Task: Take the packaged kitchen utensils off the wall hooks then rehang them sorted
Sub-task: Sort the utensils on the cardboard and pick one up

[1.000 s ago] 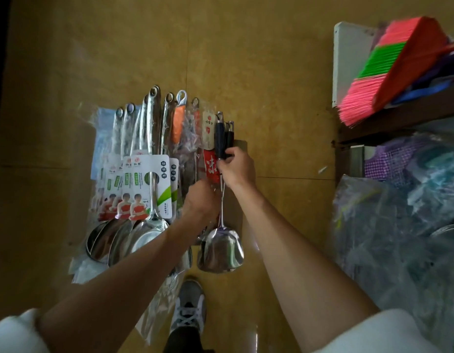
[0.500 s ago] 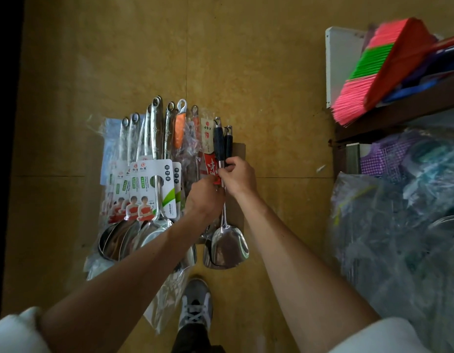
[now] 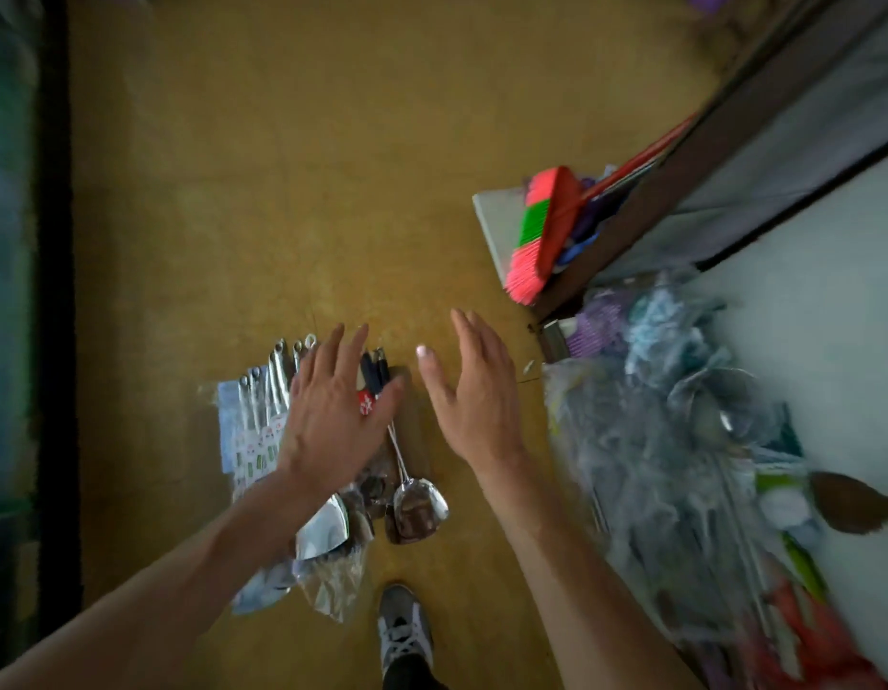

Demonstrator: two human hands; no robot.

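A row of packaged steel utensils (image 3: 262, 415) lies side by side on the yellow floor, handles pointing away from me. At its right end is a black-handled spatula (image 3: 416, 507) with a red label. My left hand (image 3: 332, 415) hovers over the row with fingers straight and spread, hiding the middle utensils. My right hand (image 3: 471, 390) is open too, above the bare floor just right of the spatula. Neither hand holds anything. The frame is motion-blurred.
A pink and green broom (image 3: 541, 231) leans on a shelf edge at the right. Below it is a heap of plastic-wrapped goods (image 3: 681, 440), with a wooden spoon (image 3: 855, 505) at the far right. My grey shoe (image 3: 404, 634) stands below the utensils. A dark strip (image 3: 53, 291) runs down the left.
Both hands have let go of the black-handled spatula and lifted with fingers spread. The view has pulled back and up, so the utensils look smaller and more shelf shows.
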